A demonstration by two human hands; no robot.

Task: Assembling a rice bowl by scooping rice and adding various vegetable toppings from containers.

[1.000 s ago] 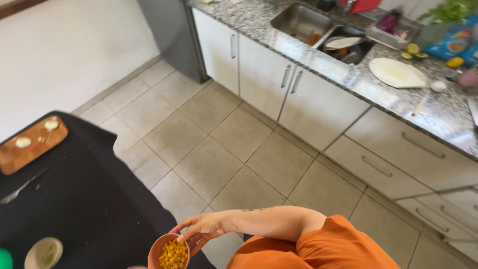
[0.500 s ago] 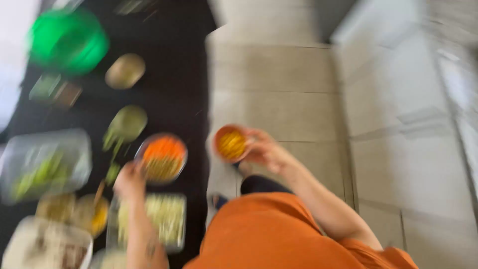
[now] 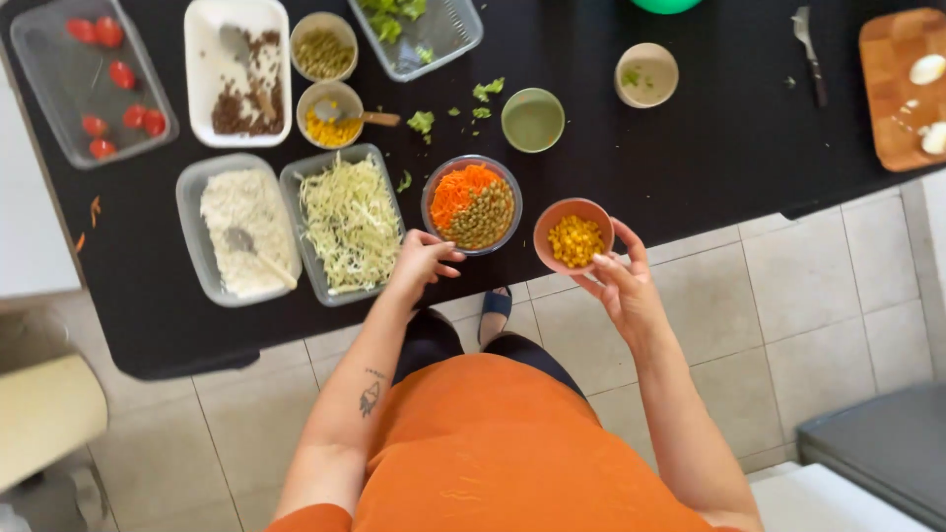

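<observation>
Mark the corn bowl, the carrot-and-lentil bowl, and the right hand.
corn bowl (image 3: 574, 236), head view, on the yellow corn inside
carrot-and-lentil bowl (image 3: 472, 204), head view, middle of the filling
right hand (image 3: 623, 286), head view, on the palm

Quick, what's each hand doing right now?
Left hand: fingers curled, touching the glass bowl of carrot and lentils.
Right hand: holding the corn bowl.

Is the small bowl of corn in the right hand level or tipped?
Level. The corn bowl sits upright in the right hand, its round rim facing up, kernels piled inside, none spilling.
</observation>
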